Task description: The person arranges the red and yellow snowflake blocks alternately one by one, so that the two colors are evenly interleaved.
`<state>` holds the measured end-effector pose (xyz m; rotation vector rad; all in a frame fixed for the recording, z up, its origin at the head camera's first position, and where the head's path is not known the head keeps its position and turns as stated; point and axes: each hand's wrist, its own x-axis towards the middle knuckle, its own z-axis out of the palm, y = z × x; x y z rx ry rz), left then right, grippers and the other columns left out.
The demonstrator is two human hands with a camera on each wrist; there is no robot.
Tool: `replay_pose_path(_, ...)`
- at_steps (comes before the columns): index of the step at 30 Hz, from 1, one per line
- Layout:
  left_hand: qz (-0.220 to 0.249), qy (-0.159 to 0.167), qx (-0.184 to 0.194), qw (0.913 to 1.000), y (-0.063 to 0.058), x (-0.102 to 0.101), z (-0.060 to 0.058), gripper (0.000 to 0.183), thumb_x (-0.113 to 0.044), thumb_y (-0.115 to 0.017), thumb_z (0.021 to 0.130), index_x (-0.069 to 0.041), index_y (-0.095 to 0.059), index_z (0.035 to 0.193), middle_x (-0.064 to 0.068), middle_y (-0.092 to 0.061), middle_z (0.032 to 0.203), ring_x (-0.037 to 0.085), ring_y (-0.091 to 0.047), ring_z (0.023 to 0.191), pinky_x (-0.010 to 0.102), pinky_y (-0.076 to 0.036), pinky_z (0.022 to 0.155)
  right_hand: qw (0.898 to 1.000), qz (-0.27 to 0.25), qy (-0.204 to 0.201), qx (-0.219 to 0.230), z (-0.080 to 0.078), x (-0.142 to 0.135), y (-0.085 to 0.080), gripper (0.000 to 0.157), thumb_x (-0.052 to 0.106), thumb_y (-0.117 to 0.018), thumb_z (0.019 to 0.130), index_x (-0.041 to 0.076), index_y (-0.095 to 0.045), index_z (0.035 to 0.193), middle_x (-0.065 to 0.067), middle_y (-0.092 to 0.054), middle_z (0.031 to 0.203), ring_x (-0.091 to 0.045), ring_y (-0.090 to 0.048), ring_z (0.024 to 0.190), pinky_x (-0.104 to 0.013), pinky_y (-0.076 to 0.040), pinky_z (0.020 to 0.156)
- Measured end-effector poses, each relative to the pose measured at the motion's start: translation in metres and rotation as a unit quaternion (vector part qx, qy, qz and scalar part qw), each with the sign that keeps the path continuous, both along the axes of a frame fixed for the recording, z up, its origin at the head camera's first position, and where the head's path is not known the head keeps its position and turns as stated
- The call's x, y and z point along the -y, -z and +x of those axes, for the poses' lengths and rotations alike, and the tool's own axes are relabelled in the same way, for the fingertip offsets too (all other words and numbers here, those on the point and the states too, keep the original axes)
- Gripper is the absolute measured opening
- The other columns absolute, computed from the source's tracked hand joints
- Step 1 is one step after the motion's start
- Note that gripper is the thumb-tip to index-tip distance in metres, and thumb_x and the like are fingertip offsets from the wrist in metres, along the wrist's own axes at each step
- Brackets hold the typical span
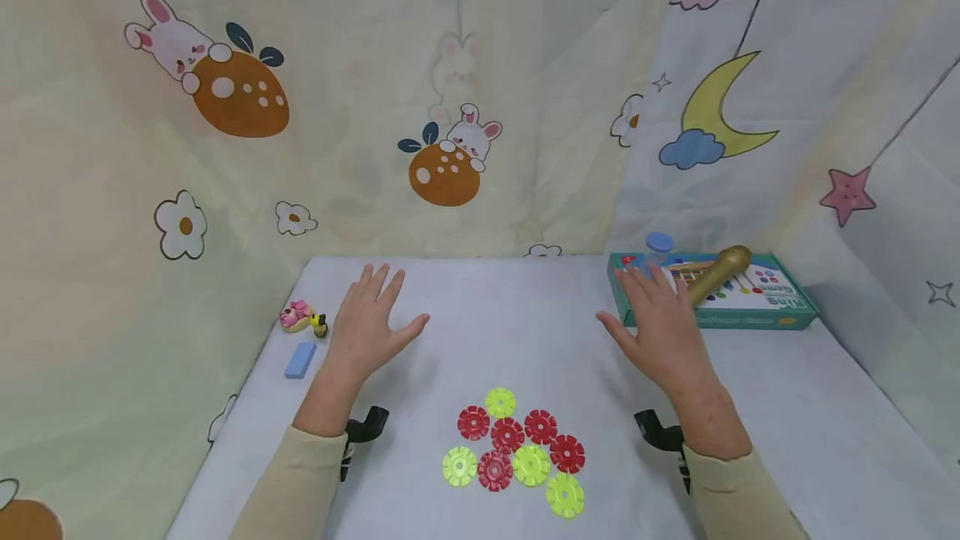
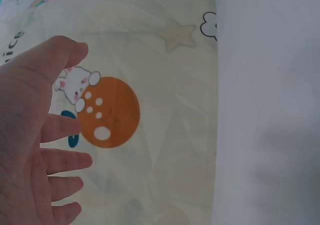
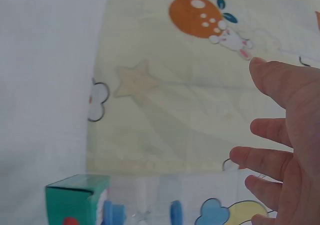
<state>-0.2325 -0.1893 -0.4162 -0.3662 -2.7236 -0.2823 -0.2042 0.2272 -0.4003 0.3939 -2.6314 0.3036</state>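
Note:
My left hand is held up over the left part of the white table, fingers straight and spread, thumb out to the right, holding nothing. In the left wrist view its fingers stand apart with only the printed cloth behind them. My right hand is raised likewise on the right, also empty; in the head view it overlaps the green game box. Between the forearms, nearer me, lie several notched plastic discs, some red and some yellow-green, flat on the table and close together.
On the box rest a gold club-shaped object and, beside it, a clear piece with a blue round end. At the left edge are a small pink-and-yellow toy figure and a blue block. Printed cloth hangs behind.

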Motion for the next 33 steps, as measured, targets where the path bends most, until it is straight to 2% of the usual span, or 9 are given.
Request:
replay_pose_path(6, 0.026, 0.047, -0.01, 0.9985, -0.011, -0.003, 0.012, 0.079, -0.066, -0.053, 0.082, -0.02, -0.04, 0.145, 0.009, -0.038, 0.146, 0.031, -0.027, 0.137, 0.055, -0.032, 0.102, 0.998, -0.041, -0.047, 0.004, 0.008, 0.011, -0.02, 0.068, 0.048, -0.063, 0.086, 0.009, -0.043, 0.138, -0.015, -0.046, 0.138, -0.04, -0.027, 0.135, -0.058, -0.011, 0.108)
replay_pose_path(10, 0.075, 0.098, 0.034, 0.9918, -0.015, -0.007, 0.023, 0.07, -0.06, -0.058, 0.083, -0.025, -0.044, 0.142, 0.002, -0.045, 0.141, 0.024, -0.04, 0.13, 0.051, -0.043, 0.094, 0.993, -0.077, -0.079, 0.051, 0.016, 0.024, -0.031, 0.067, 0.05, -0.061, 0.087, 0.013, -0.043, 0.14, -0.011, -0.046, 0.139, -0.036, -0.028, 0.135, -0.059, -0.019, 0.106)
replay_pose_path(13, 0.122, 0.143, 0.082, 0.9788, -0.015, -0.011, 0.03, 0.064, -0.056, -0.06, 0.084, -0.03, -0.045, 0.141, -0.005, -0.048, 0.137, 0.017, -0.045, 0.125, 0.046, -0.046, 0.091, 0.983, -0.119, -0.104, 0.09, 0.022, 0.034, -0.035, 0.065, 0.051, -0.06, 0.087, 0.018, -0.044, 0.14, -0.007, -0.046, 0.14, -0.031, -0.031, 0.135, -0.057, -0.03, 0.102)
replay_pose_path(16, 0.193, 0.206, 0.135, 0.9496, -0.01, -0.016, 0.033, 0.058, -0.048, -0.063, 0.086, -0.033, -0.045, 0.139, -0.01, -0.051, 0.132, 0.013, -0.05, 0.117, 0.04, -0.048, 0.089, 0.968, -0.164, -0.156, 0.109, 0.025, 0.043, -0.032, 0.06, 0.047, -0.063, 0.087, 0.019, -0.047, 0.138, -0.001, -0.048, 0.138, -0.023, -0.038, 0.132, -0.051, -0.039, 0.098)
replay_pose_path(21, 0.313, 0.309, 0.244, 0.8641, 0.001, -0.019, 0.034, 0.051, -0.025, -0.067, 0.088, -0.03, -0.049, 0.136, -0.007, -0.057, 0.118, 0.016, -0.057, 0.101, 0.034, -0.049, 0.085, 0.926, -0.242, -0.247, 0.152, 0.02, 0.057, -0.015, 0.05, 0.032, -0.069, 0.086, 0.018, -0.054, 0.131, 0.007, -0.054, 0.131, -0.013, -0.045, 0.124, -0.045, -0.039, 0.099)
replay_pose_path(23, 0.332, 0.324, 0.276, 0.8418, 0.006, -0.02, 0.033, 0.05, -0.019, -0.068, 0.087, -0.027, -0.051, 0.134, -0.003, -0.059, 0.11, 0.018, -0.056, 0.094, 0.031, -0.049, 0.079, 0.906, -0.275, -0.265, 0.183, 0.016, 0.063, -0.006, 0.046, 0.028, -0.07, 0.085, 0.02, -0.056, 0.128, 0.008, -0.056, 0.127, -0.013, -0.048, 0.121, -0.047, -0.039, 0.098)
replay_pose_path(28, 0.34, 0.327, 0.345, 0.8115, 0.019, -0.023, 0.031, 0.047, -0.016, -0.071, 0.085, -0.024, -0.057, 0.128, 0.004, -0.055, 0.086, 0.018, -0.049, 0.074, 0.025, -0.043, 0.06, 0.873, -0.294, -0.278, 0.274, 0.006, 0.08, 0.023, 0.04, 0.026, -0.071, 0.086, 0.024, -0.058, 0.123, 0.005, -0.062, 0.117, -0.019, -0.056, 0.108, -0.043, -0.046, 0.084)
replay_pose_path(31, 0.317, 0.316, 0.384, 0.8077, 0.031, -0.026, 0.026, 0.043, -0.024, -0.073, 0.084, -0.02, -0.06, 0.125, 0.003, -0.053, 0.077, 0.014, -0.045, 0.065, 0.023, -0.039, 0.056, 0.858, -0.273, -0.277, 0.335, 0.001, 0.09, 0.039, 0.036, 0.027, -0.07, 0.086, 0.021, -0.061, 0.121, 0.001, -0.064, 0.108, -0.019, -0.058, 0.097, -0.035, -0.047, 0.075)
replay_pose_path(33, 0.294, 0.303, 0.403, 0.8121, 0.039, -0.028, 0.023, 0.043, -0.028, -0.073, 0.083, -0.017, -0.062, 0.123, 0.002, -0.052, 0.074, 0.013, -0.044, 0.062, 0.023, -0.038, 0.054, 0.85, -0.257, -0.273, 0.369, -0.001, 0.096, 0.053, 0.036, 0.026, -0.069, 0.086, 0.018, -0.062, 0.121, 0.002, -0.063, 0.101, -0.018, -0.057, 0.089, -0.032, -0.048, 0.071)
